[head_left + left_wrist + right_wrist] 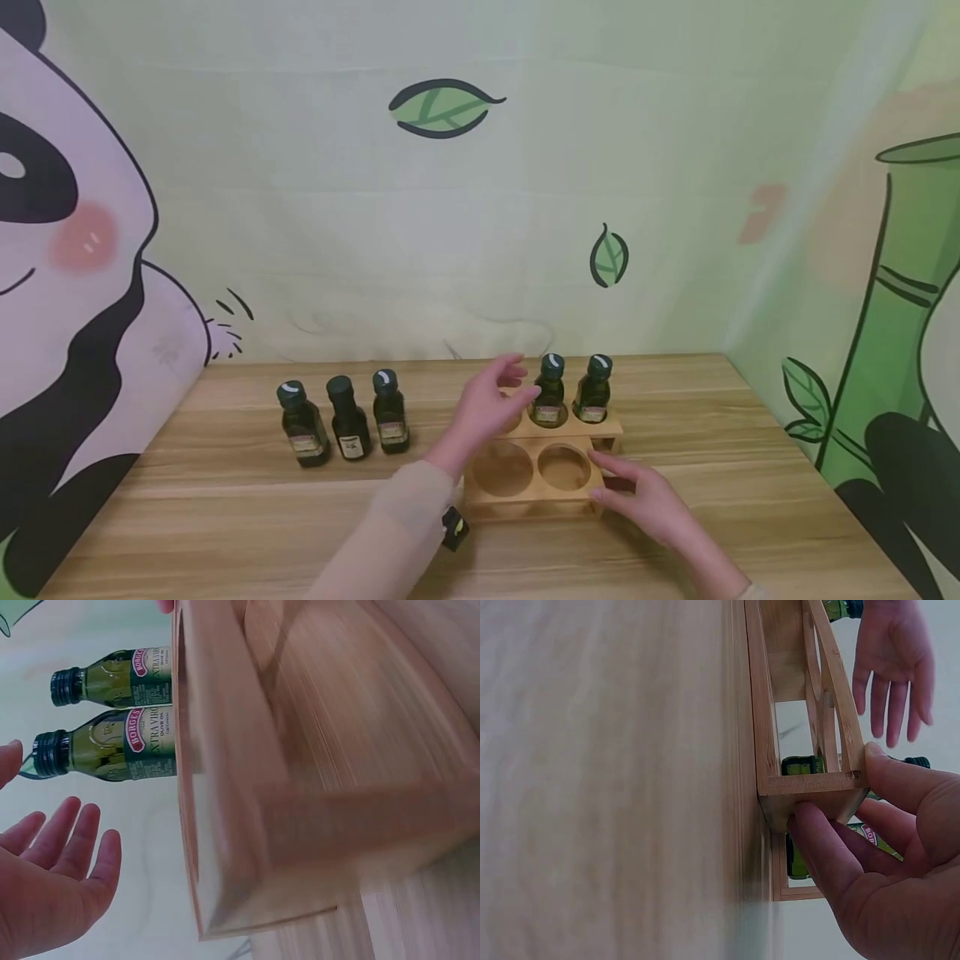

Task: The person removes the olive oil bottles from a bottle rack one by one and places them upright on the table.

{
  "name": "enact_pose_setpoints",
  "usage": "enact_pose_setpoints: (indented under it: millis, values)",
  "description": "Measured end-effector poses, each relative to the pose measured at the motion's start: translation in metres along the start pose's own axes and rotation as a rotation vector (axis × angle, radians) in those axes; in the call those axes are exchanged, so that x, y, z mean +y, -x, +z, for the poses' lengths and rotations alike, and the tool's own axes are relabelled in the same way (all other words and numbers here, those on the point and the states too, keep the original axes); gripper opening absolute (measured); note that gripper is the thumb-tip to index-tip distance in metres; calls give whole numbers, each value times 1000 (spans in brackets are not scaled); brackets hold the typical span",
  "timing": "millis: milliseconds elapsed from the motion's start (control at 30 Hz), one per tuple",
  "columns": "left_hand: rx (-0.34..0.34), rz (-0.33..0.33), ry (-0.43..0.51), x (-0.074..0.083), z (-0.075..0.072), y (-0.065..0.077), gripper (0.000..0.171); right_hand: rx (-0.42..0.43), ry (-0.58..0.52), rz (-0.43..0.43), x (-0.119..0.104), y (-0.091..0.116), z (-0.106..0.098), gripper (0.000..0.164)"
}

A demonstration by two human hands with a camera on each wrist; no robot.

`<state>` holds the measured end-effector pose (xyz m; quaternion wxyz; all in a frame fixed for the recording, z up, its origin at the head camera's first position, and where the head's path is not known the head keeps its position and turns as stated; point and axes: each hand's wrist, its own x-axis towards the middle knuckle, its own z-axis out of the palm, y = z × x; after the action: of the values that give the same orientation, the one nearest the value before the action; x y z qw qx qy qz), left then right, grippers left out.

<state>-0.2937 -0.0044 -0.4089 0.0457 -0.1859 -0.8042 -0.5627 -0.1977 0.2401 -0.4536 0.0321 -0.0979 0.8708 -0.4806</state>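
Note:
A two-tier wooden bottle rack (536,510) with round holes stands on the table. Two small dark-green olive oil bottles (550,392) stand in its upper back tier; the two visible front holes hold no bottles. My left hand (491,404) is over the left of the upper tier, fingers loosely extended, with nothing in its grasp; in the left wrist view a gap shows between its fingers (67,832) and the nearer bottle (112,742). At the rack's right end, my right hand (652,500) holds the lower tier, with its thumb and fingers (821,844) around the end panel (817,806).
Three more olive oil bottles stand upright on the table's left side, the middle one (349,421) showing a pale label. A small dark item (454,528) appears beside my left sleeve. Behind the wooden table (225,517) hangs a printed panda cloth (315,208).

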Motion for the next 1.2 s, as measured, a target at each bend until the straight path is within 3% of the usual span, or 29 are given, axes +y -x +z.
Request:
enact_pose_setpoints:
  millis: [567,1200]
  values:
    - [29,-15,95,-7,25,-21,60,4,21,-4,-3,0,0,53]
    - [7,4,180,-11,32,-24,57,12,-6,1,-1,0,1,53]
